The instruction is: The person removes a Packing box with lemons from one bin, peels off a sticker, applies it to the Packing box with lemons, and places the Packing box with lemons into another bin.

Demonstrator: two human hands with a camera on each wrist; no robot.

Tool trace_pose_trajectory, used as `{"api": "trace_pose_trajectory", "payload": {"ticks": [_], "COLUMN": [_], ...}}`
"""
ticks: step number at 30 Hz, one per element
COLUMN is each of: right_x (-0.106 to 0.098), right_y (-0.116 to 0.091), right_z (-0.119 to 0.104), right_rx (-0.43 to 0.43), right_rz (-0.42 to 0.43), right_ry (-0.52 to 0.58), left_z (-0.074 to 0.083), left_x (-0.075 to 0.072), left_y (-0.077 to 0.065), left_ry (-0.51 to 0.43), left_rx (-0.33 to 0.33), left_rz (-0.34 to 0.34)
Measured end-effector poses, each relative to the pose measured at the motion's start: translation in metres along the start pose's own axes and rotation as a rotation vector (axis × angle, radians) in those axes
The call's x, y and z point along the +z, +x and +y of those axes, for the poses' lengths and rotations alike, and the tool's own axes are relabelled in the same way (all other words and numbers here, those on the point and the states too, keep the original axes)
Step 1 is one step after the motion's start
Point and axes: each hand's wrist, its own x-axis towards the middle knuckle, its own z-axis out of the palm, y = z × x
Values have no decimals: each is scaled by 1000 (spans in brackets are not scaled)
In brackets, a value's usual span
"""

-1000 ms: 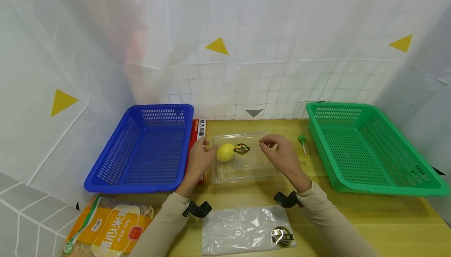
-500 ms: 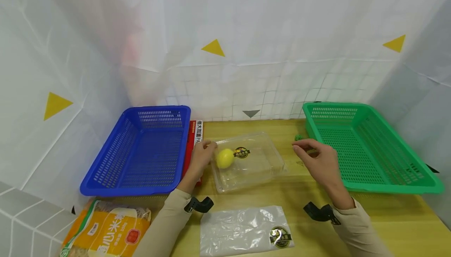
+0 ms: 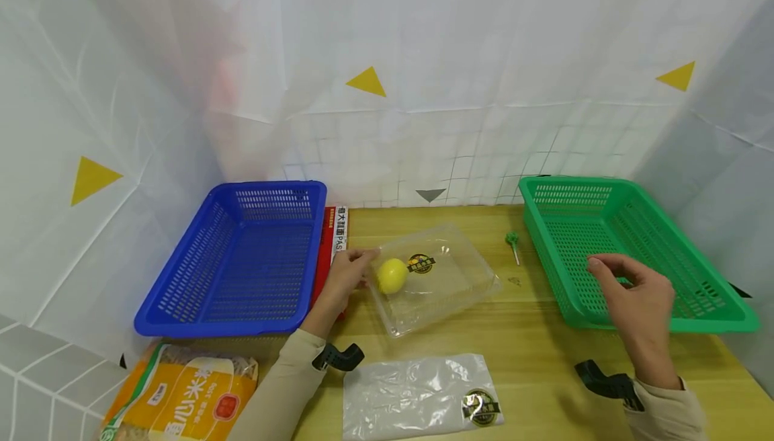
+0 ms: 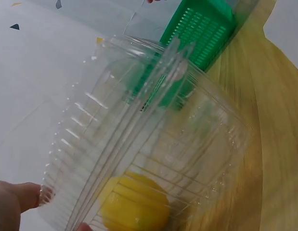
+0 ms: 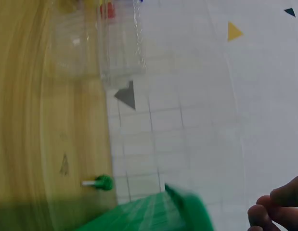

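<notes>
At the table's middle, my left hand (image 3: 347, 276) holds a clear plastic clamshell box (image 3: 453, 267) by its left edge, thumb and fingers on the ribbed rim. The box is tilted, its lid folded over, with a dark fruit sticker on it. A yellow lemon (image 3: 392, 275) lies inside at the left end, seen through the plastic in the left wrist view as well. Over the near side of the green basket (image 3: 713, 325) is my right hand (image 3: 643, 300), its fingers loosely bent towards the thumb, nothing visible between them.
A blue basket (image 3: 226, 330) stands left, beside a red-and-white pasta pack (image 3: 331, 239). An orange noodle bag (image 3: 187, 397) lies front left, and a flat clear plastic bag (image 3: 417, 394) at the front. A small green-headed stick (image 3: 512, 243) lies by the green basket.
My right hand has left the box and moved right, to over the green basket. In my left hand the box has turned, its right end swinging nearer me.
</notes>
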Motion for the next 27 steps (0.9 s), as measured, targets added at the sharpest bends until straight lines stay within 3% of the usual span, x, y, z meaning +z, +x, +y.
{"api": "trace_pose_trajectory", "payload": {"ticks": [8, 13, 17, 20, 24, 27], "right_x": [-6, -19, -31, -38, -46, -50], "right_y": [-6, -7, -10, -11, -11, -11], "right_z": [27, 48, 65, 76, 89, 98], "right_rx": [-36, -45, 23, 143, 302, 365], "right_rz": [319, 501, 607, 674, 753, 787], "right_ry": [52, -2, -87, -100, -35, 16], "left_z": [-8, -9, -6, 1, 18, 32], "left_x": [-2, 0, 3, 5, 11, 19], "left_y": [2, 2, 0, -3, -8, -11], "left_ry": [-99, -139, -161, -175, -173, -184], "left_rx": [23, 33, 57, 82, 121, 147], "left_rz": [-43, -55, -57, -57, -72, -105]}}
